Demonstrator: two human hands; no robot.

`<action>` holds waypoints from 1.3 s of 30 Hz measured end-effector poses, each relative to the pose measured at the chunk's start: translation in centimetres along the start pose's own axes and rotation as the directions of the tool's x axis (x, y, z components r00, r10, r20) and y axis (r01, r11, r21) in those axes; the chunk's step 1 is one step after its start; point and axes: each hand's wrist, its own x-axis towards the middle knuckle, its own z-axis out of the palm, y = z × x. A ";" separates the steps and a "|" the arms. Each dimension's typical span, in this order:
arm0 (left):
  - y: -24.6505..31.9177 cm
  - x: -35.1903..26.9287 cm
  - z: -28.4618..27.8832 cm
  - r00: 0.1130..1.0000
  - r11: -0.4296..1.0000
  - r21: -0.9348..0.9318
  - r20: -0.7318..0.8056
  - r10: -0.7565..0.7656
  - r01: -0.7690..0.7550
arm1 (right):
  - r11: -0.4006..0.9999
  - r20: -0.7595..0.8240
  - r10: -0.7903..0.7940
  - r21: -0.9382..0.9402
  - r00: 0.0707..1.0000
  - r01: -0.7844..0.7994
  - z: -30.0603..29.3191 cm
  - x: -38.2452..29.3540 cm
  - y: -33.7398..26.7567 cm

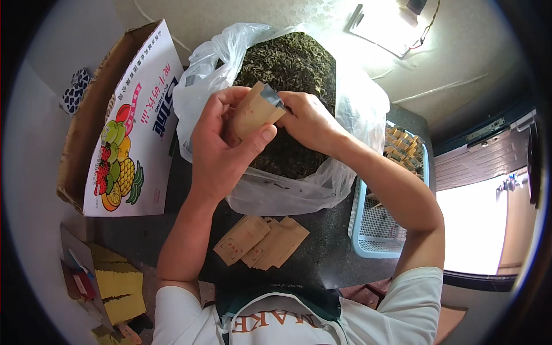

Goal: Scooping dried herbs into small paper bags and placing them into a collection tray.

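Observation:
My left hand (224, 142) holds a small kraft paper packet (253, 113) tilted over the dried leaves, its thumb along the lower side. A silvery grey lining shows at the packet's upper right end. My right hand (308, 118) pinches at that end, with the fingertips partly hidden. Beneath both hands lies a heap of dark green dried leaves (286, 60) in a large translucent plastic bag (276, 196) with its mouth spread wide. Nearer my body, several flat kraft paper packets (276, 243) are fanned out in overlapping piles on the dark speckled tabletop (330, 248).
A light blue plastic basket (358, 241) at the right holds many small kraft packets (403, 148). On the left leans an open cardboard carton (146, 172) printed with fruit. Yellow packs (120, 289) sit low at the left. A bright lamp (388, 26) shines near the wall.

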 end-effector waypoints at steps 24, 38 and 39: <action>-0.2 0.4 1.6 0.999 0.985 0.165 0.014 -0.052 0.049 | 0.947 0.100 0.073 0.305 0.992 -0.101 -8.1 -3.2 -5.6; -0.2 0.4 2.2 0.999 0.999 0.033 0.006 -0.043 0.043 | 0.964 -0.255 -0.263 -0.103 0.931 0.244 -11.1 -5.4 -6.9; -0.1 0.3 2.3 0.999 0.999 0.034 0.007 -0.041 0.041 | 0.966 -0.231 -0.257 -0.093 0.938 0.242 -11.1 -5.5 -6.9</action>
